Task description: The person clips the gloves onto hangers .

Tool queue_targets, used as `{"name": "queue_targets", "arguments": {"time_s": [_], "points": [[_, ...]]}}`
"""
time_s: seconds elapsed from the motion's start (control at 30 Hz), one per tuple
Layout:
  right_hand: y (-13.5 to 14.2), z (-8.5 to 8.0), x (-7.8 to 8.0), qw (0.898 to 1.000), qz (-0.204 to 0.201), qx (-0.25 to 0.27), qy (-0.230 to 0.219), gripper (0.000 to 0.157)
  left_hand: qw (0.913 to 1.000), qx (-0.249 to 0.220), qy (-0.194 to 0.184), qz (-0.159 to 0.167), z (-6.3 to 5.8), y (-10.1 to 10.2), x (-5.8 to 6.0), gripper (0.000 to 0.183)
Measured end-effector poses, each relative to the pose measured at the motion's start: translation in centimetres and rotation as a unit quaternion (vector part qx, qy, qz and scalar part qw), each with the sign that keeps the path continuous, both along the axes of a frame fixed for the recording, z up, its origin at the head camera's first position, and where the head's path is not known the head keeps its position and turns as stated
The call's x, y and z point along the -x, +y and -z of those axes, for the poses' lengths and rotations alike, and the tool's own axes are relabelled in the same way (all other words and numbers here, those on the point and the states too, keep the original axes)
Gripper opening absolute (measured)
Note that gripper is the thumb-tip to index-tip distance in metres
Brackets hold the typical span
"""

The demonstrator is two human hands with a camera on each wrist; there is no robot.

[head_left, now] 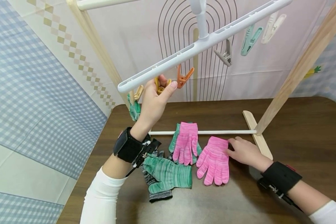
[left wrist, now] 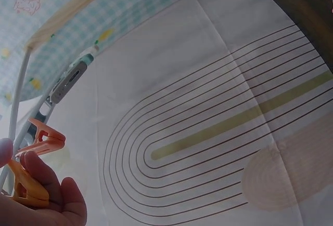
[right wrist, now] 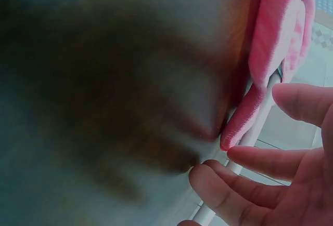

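My left hand (head_left: 154, 101) is raised under the white hanger bar (head_left: 203, 45), its fingers and thumb around a yellow clothespin (left wrist: 28, 187). Just to its right hangs an orange clothespin (head_left: 183, 77). Lower down, my right hand (head_left: 246, 152) touches the cuff edge of a pink glove (head_left: 214, 163) lying on the table; its fingers are fairly straight in the right wrist view. Left of that glove, a second pink glove (head_left: 186, 144) lies over a green one. A green striped glove (head_left: 170, 174) partly covers a black-and-grey glove (head_left: 161, 196).
Grey (head_left: 225, 54), mint (head_left: 250, 40) and white clothespins (head_left: 273, 28) hang farther right. A pale yellow clothespin (head_left: 137, 93) and green fabric (head_left: 135, 109) are left of my left hand. Wooden posts (head_left: 296, 71) and a low white rod (head_left: 226, 132) frame the brown table (head_left: 302, 130).
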State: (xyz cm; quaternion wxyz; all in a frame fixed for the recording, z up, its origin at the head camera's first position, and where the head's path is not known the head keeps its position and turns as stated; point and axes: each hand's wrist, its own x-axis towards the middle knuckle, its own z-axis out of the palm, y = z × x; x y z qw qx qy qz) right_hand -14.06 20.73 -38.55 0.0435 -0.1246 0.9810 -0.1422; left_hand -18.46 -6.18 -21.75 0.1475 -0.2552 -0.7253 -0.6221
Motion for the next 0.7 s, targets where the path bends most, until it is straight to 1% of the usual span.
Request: {"name": "queue_targets", "arguments": {"time_s": [0.13,0.27,0.53,0.7], "points": [[-0.1,0.0,0.6,1.0,0.011,-0.002,-0.02,0.046,1.0,0.001,0.002,0.002,0.1,0.0,0.0,0.017],[-0.3,-0.1,1.0,0.999,0.014,-0.003,-0.035,0.046,1.0,0.005,0.001,-0.002,0.1,0.0,0.0,0.017],[-0.3,0.1,1.7,0.999,0.017,-0.009,-0.04,0.049,1.0,0.004,0.004,-0.001,0.1,0.0,0.0,0.017],[-0.4,0.3,1.8,0.998,0.011,-0.005,-0.06,0.049,1.0,0.006,0.006,-0.003,0.1,-0.1,0.0,0.017]]}}
